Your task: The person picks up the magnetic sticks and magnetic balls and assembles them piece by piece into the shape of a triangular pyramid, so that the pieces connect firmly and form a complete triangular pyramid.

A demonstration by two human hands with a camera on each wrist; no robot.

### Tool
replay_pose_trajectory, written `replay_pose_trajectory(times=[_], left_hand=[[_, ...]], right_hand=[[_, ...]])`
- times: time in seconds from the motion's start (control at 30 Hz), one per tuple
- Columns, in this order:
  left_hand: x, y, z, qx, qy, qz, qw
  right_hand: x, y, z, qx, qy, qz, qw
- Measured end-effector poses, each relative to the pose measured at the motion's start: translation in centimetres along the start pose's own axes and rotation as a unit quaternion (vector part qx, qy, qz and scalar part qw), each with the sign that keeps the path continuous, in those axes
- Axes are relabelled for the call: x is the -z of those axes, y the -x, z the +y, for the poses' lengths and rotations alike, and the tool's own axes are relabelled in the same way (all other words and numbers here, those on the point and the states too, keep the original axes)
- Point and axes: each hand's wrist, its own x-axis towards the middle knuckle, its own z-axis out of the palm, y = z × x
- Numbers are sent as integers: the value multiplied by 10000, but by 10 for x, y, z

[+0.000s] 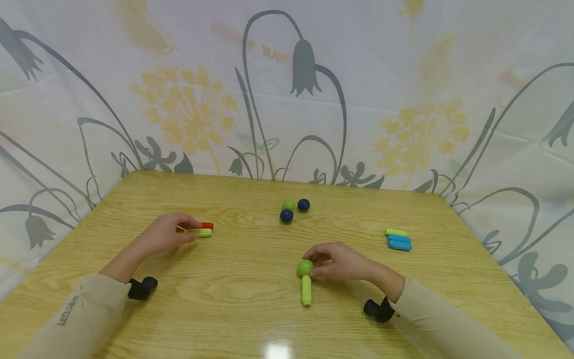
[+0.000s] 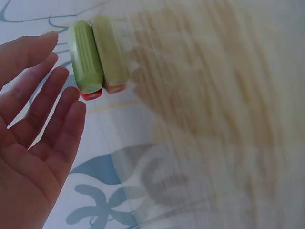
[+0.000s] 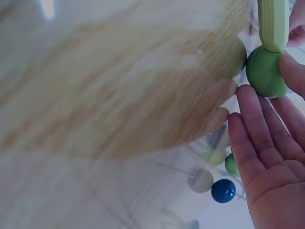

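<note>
My right hand (image 1: 342, 261) pinches a green ball (image 1: 305, 268) between thumb and fingers, low on the table. A yellow-green ribbed stick (image 1: 306, 291) lies with its end against the ball and points toward me; the right wrist view shows the stick (image 3: 273, 26) meeting the ball (image 3: 265, 74). At the left, my left hand (image 1: 169, 233) reaches over a red stick (image 1: 207, 226) and a yellow-green stick (image 1: 203, 233) lying side by side. In the left wrist view its loosely bent fingers (image 2: 57, 124) are spread, with a gap between them and the yellow-green stick (image 2: 86, 57).
Two dark blue balls (image 1: 303, 205) and another green ball (image 1: 288, 205) cluster at the back middle. Two blue sticks (image 1: 399, 242) and a yellow-green stick (image 1: 396, 232) lie at the right. A flower-patterned cloth (image 1: 278, 124) hangs behind the wooden table (image 1: 224, 309).
</note>
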Motion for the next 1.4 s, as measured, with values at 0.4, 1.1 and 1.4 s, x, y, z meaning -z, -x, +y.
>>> replay_pose_trajectory(times=[0.4, 1.1, 1.4], left_hand=[[-3, -6, -2, 147, -159, -244, 9995], [-16, -6, 13, -114, 199, -357, 9991], [-29, -10, 29, -405, 446, -557, 9966]], right_hand=[[0, -2, 1, -105, -22, -79, 9999], [2, -2, 5, 71, -17, -152, 9999], [3, -2, 5, 136, 3, -224, 9997]])
